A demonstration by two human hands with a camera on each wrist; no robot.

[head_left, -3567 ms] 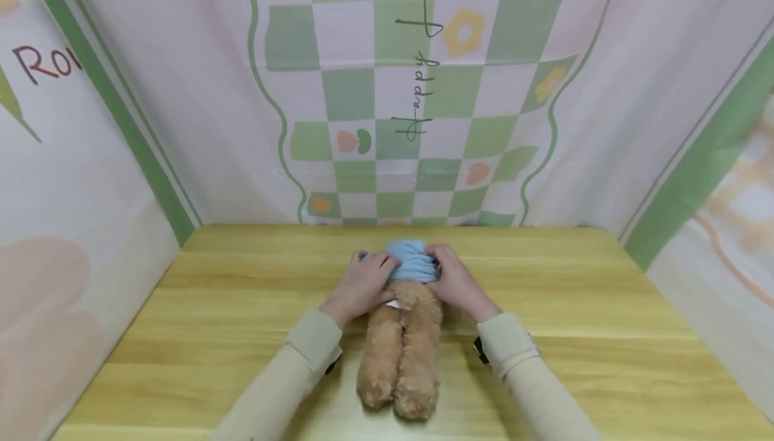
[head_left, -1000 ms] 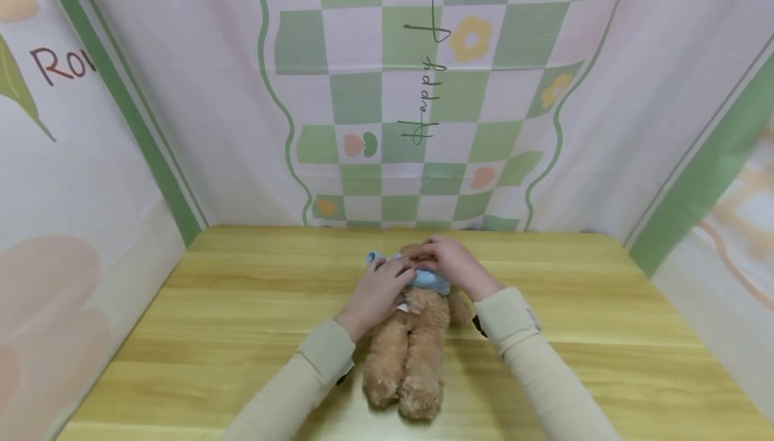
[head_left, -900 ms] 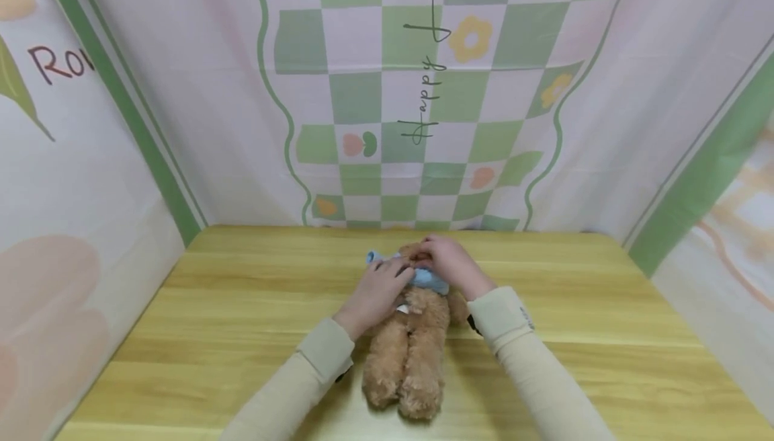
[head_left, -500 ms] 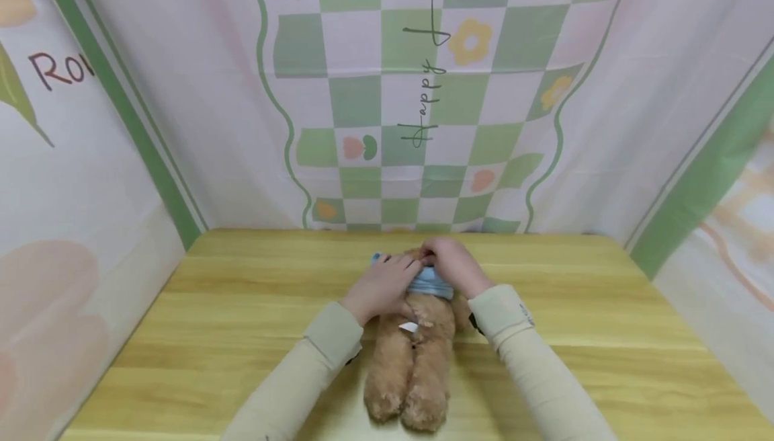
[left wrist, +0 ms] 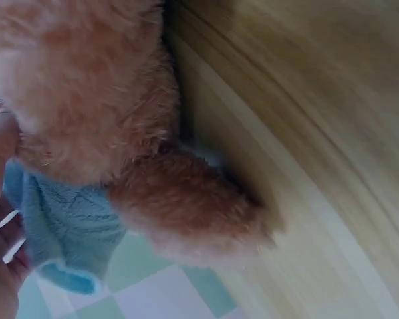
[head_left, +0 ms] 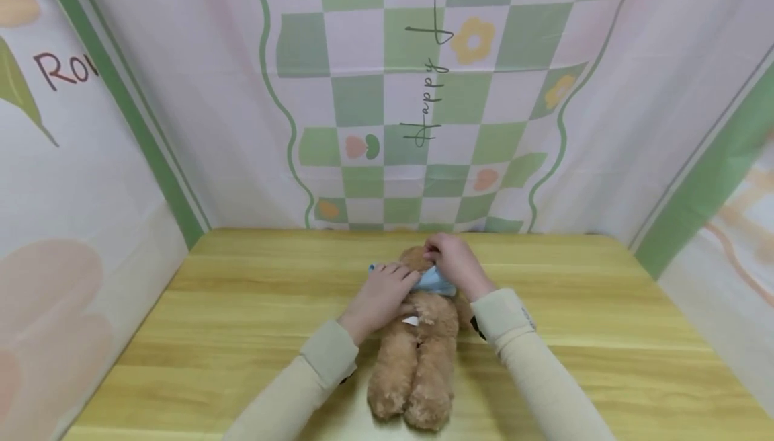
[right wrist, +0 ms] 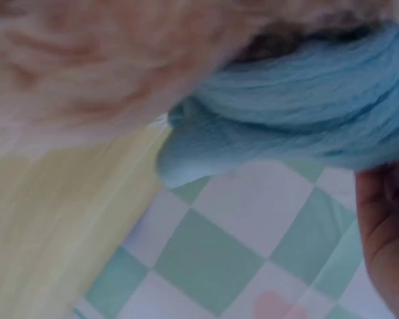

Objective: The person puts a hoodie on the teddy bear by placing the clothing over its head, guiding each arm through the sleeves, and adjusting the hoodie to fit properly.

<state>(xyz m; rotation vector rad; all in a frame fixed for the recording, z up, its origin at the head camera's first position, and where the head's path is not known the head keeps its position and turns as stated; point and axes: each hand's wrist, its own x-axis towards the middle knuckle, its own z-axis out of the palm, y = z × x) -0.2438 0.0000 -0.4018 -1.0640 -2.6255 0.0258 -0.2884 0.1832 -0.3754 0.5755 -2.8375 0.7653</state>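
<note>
A brown plush toy [head_left: 426, 333] lies on the wooden table, legs towards me, with a white tag [head_left: 412, 321] on its body. Around its upper body is a small light blue top [head_left: 437, 282], whose open sleeve [left wrist: 70, 278] sticks out in the left wrist view. My left hand [head_left: 379, 294] holds the top and the toy's side, thumb on the fur. My right hand [head_left: 455, 263] pinches at the top's upper edge beside the brown head [head_left: 414, 257]; its fingertips are partly hidden. In the right wrist view the blue cloth [right wrist: 286, 119] is bunched in folds.
The wooden table [head_left: 242, 320] ends at a printed curtain [head_left: 363, 98] with green checks just behind the toy's head. More printed cloth [head_left: 91, 179] hangs along the left and right sides.
Earlier the blue top was bunched over the head; now the brown head shows above it, and a furry arm shows at right. My right hand has shifted up to the head end.
</note>
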